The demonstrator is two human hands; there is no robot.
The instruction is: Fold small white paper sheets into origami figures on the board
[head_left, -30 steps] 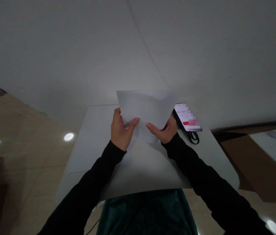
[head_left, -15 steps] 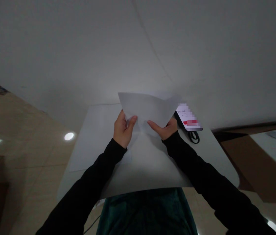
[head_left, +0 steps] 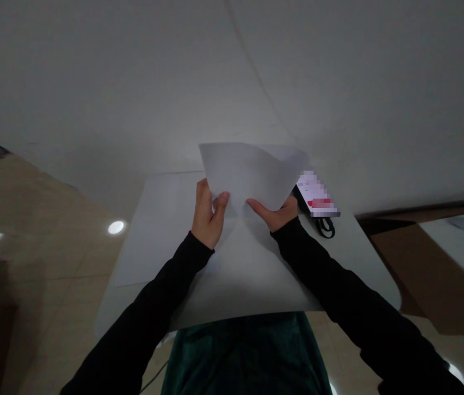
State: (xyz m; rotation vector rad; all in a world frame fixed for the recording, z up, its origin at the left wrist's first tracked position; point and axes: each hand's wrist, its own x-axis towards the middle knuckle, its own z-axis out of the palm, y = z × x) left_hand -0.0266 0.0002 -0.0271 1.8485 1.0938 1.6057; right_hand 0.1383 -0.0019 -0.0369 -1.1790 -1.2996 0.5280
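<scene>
black sleeves (head_left: 150, 307); dark green top (head_left: 244, 354)

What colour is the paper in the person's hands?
The paper is plain white, greyish in this light; best seen in the head view.

Left hand (head_left: 206, 216): it stands at 12 o'clock from the body, a little left, the fingers go up and the thumb bends toward 3 o'clock.
Right hand (head_left: 275, 215): it is also near 12 o'clock, the thumb reaches toward 9 o'clock, the other fingers are hidden.
Left arm (head_left: 145, 312): black sleeve, it comes from 7 o'clock.
Right arm (head_left: 351, 296): black sleeve, it comes from 5 o'clock.
Between hands: a small gap, they do not touch.
</scene>
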